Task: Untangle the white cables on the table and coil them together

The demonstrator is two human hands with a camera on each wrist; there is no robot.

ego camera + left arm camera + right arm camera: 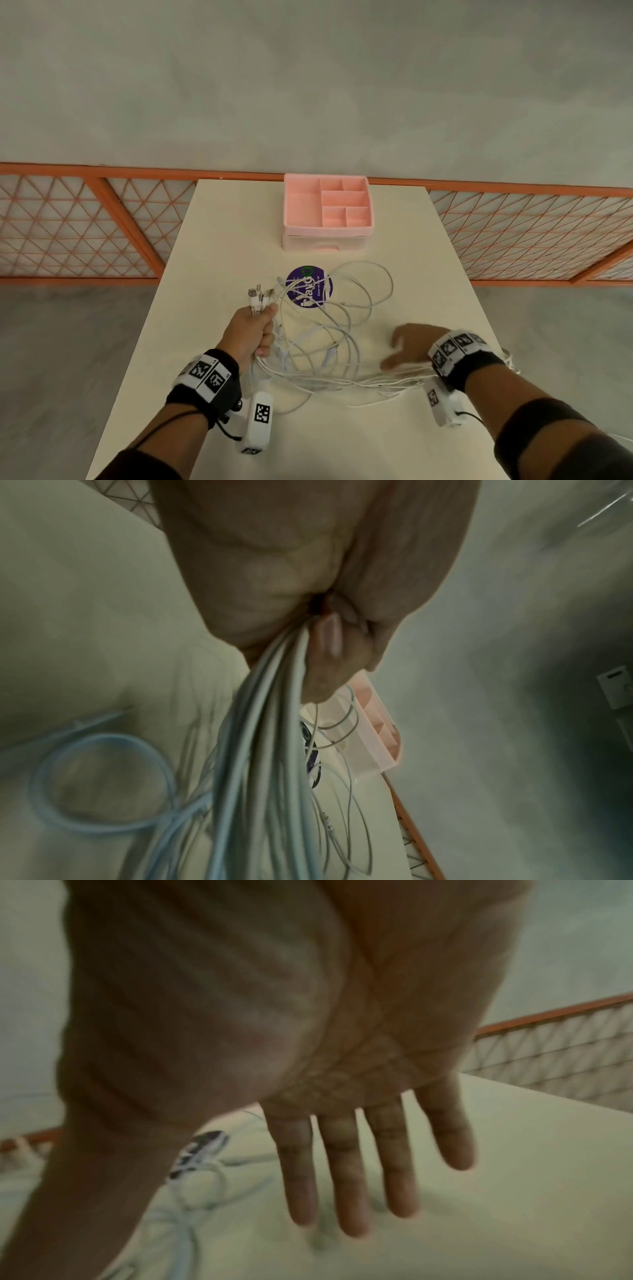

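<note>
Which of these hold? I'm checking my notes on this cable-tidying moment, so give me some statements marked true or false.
1. The left hand grips a bunch of white cables. True.
2. The right hand pinches a plug. False: it is open, fingers straight.
3. The pink organizer holds cables. False: none show in its compartments.
4. Cable loops lie across the purple sticker. True.

White cables (pixel 329 342) lie in tangled loops across a cream table (pixel 428 274), several plug ends (pixel 258 296) bunched upright above a gripping left hand (pixel 251 334); other strands stretch taut toward the right, crossing a purple sticker (pixel 308 286).
</note>
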